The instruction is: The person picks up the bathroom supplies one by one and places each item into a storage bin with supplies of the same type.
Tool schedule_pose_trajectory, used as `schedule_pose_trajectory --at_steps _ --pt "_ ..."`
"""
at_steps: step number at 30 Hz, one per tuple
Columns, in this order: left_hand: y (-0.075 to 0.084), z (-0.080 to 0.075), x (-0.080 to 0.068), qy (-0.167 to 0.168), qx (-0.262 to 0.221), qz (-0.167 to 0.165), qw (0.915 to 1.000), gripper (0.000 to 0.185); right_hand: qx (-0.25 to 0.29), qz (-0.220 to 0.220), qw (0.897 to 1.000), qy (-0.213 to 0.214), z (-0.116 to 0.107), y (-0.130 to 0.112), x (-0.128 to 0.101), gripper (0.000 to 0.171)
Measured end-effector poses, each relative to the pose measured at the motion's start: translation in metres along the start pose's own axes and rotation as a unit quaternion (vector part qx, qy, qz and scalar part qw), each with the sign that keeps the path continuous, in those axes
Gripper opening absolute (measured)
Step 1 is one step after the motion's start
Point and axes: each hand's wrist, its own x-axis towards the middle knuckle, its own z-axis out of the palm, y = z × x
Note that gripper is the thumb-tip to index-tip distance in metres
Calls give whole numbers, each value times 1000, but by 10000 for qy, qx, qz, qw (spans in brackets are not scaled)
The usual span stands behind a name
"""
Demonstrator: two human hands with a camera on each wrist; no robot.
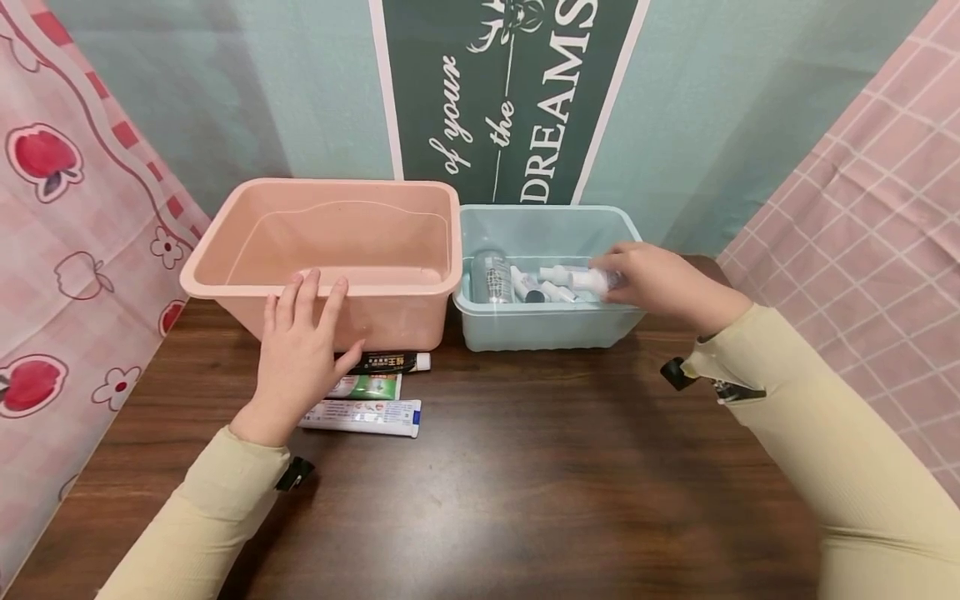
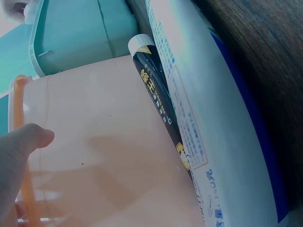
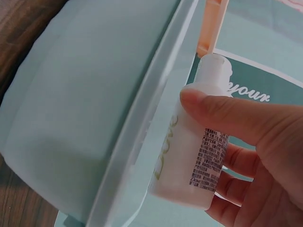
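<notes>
White bottle (image 3: 196, 142): I hold it in my right hand (image 1: 660, 283), thumb (image 3: 227, 113) across its label and fingers curled behind, over the front rim of the blue bin (image 1: 540, 329). Just left of this hand, inside the bin, lie a clear bottle (image 1: 491, 277) and several small white ones. Pink bin (image 1: 337, 242): it stands touching the blue bin's left side; my left hand (image 1: 300, 350) lies against its front wall, fingers straight and spread, gripping nothing. Below and right of that hand three tubes lie on the surface (image 1: 525, 483): a black tube (image 1: 390, 362) against the pink wall, a green tube (image 1: 367, 387), then a white tube (image 1: 363, 417).
</notes>
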Motion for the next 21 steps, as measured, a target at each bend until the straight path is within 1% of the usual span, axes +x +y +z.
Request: schedule_pose_trajectory --at_steps 6,9,16,21 --pt "-1 0 -1 1 12 2 10000 84 -50 -126 9999 -101 0 3 13 43" --pt "-1 -1 -1 11 3 -13 10000 84 16 -128 9996 -249 0 5 20 43" --pt "-1 0 1 0 20 15 10000 83 160 -293 9983 -475 -3 10 32 34" --pt "0 0 0 3 12 13 10000 83 290 -409 9966 -650 -4 15 44 31"
